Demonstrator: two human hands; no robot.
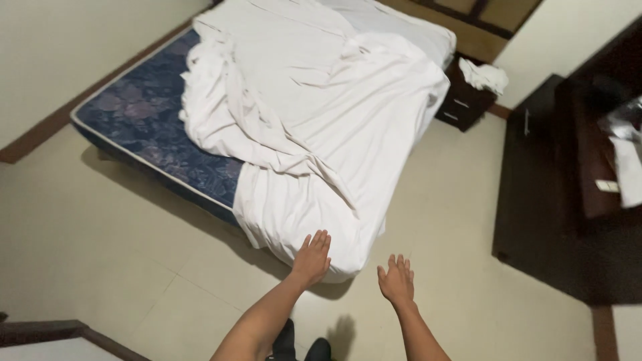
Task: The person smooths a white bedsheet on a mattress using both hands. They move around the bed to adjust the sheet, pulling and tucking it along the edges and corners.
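Both hands are reaching out over the floor toward the foot corner of a bed. The left hand (312,257) is spreading flat with its fingers released, its fingertips overlapping the hanging edge of the white sheet (321,134); whether it is actually touching the cloth cannot be told. The right hand (396,279) is hovering just beside that corner, palm down and fingers splayed, its grip released and grasping nothing, with only pale floor tiles (100,247) showing behind it.

The sheet is lying rumpled across most of the bed, bunching into long folds near the middle and draping over the near corner almost to the floor. On the far left side it is leaving the blue flowered mattress (147,113) uncovered.

Beyond the bed, a dark nightstand (461,107) is standing against the wall with a crumpled white cloth (485,75) lying on top. A dark wooden cabinet (555,187) is filling the right side, well apart from the hands, with pale items on its shelf too blurred to tell. Dark shoes (301,347) are showing at the bottom edge, between the forearms.
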